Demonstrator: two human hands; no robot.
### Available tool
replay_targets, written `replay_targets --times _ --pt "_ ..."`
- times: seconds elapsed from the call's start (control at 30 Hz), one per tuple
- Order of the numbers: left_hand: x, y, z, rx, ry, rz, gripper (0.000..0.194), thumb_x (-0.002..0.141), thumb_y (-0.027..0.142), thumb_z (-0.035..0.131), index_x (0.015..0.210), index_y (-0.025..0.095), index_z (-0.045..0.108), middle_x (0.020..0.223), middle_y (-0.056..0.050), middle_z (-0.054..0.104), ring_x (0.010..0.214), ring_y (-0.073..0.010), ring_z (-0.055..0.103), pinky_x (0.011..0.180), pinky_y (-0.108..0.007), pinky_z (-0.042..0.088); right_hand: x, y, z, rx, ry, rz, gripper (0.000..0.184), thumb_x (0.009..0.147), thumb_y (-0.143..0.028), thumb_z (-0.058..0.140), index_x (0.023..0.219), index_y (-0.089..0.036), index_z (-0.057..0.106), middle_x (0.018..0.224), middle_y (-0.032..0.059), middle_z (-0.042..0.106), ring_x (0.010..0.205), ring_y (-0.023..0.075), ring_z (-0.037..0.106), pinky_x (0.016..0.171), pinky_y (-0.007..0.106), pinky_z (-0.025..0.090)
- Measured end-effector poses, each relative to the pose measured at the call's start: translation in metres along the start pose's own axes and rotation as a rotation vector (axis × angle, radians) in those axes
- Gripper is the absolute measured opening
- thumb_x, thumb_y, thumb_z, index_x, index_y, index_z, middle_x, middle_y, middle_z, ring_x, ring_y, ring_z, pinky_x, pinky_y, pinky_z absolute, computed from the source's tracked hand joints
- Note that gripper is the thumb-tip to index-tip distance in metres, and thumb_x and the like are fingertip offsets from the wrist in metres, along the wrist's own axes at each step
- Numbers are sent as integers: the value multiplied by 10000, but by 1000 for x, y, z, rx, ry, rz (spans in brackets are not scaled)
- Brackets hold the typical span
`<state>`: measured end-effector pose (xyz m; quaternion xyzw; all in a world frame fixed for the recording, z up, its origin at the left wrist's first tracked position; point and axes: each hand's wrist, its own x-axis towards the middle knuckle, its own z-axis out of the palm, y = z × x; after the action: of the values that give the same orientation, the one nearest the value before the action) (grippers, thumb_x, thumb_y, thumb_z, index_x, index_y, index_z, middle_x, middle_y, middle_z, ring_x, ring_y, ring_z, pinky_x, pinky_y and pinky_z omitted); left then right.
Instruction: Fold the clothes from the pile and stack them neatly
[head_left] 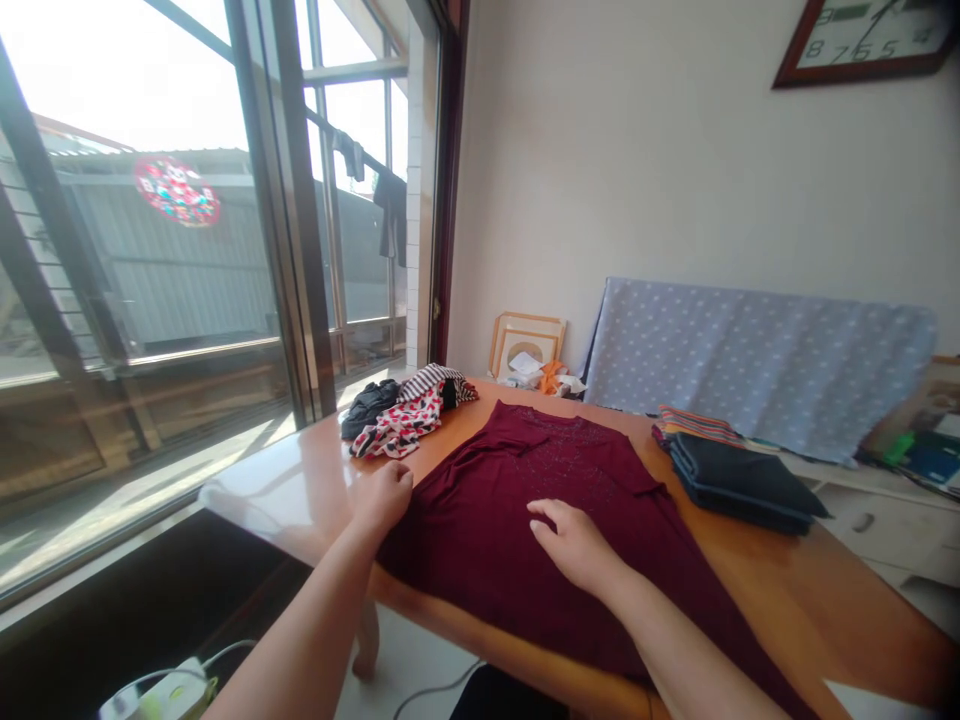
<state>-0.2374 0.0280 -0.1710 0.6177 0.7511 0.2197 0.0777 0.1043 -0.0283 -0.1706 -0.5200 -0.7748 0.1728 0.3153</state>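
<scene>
Left hand point(382, 497) and right hand point(574, 545) touch a maroon knit top point(480, 540).

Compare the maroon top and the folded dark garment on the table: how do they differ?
The maroon top lies spread out, while the folded dark garment sits in a compact stack. The maroon top covers the middle of the wooden table and runs over its near edge; the folded dark garment stays towards the right. The maroon top shows a dotted chest pattern; the folded dark garment looks plain. Both are cloth on the same table.
</scene>
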Motion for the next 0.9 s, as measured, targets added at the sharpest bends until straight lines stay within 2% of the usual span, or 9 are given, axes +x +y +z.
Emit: replay_targets --times 0.1,0.2,0.33,0.47,0.6,0.77,0.9 --pt "-19 0 -6 34 40 27 356 853 509 503 984 238 693 1088 -88 706 973 -260 648 784 -329 462 -12 -18 10 -16 -15 -24 357 862 -275 537 1179 -226 693 1193 79 696 1112 220 637 1016 358 461" --pt "-31 4 -10 102 43 46 279 817 469 558 891 242 704 1088 -91 693 988 -273 639 802 -348 469 -23 -27 17 -62 -49 -36 360 857 -286 555 1181 -228 702 1253 87 671 1195 242 594 1068 388 423" --pt "-36 4 -13 89 36 68 259 885 421 475 911 239 657 1023 -79 708 971 -252 651 800 -336 470 -37 -29 20 -132 -80 -28 389 861 -316 559 1212 -220 695 1350 103 613 1315 264 503 1125 430 360" --pt "-34 -3 -17 131 61 30 369 942 484 336 975 243 613 1027 -111 714 943 -293 673 791 -391 473 -47 -26 19 -143 -94 -13 423 880 -334 535 1264 -215 666 1410 103 563 1356 257 462 1149 437 326" --pt "-33 -6 -19 198 21 -21 371 923 486 360 985 228 620 1072 -152 713 974 -330 676 823 -437 472 -52 -29 17 -116 -99 5 445 880 -340 536 1293 -218 645 1444 97 530 1379 252 435 1161 438 309" --pt "-35 -2 -17 216 26 -60 478 908 560 344 1016 195 633 1081 -197 706 980 -365 671 831 -477 463 -60 -34 11 -87 -93 40 444 872 -341 554 1287 -218 650 1441 104 532 1375 252 443 1154 435 323" --pt "-42 7 -17 230 77 -64 558 895 633 312 1003 194 640 1117 -200 687 1009 -380 648 853 -515 441 -72 -34 2 -20 -15 72 416 882 -343 547 1257 -212 669 1383 107 588 1313 235 516 1129 402 370"
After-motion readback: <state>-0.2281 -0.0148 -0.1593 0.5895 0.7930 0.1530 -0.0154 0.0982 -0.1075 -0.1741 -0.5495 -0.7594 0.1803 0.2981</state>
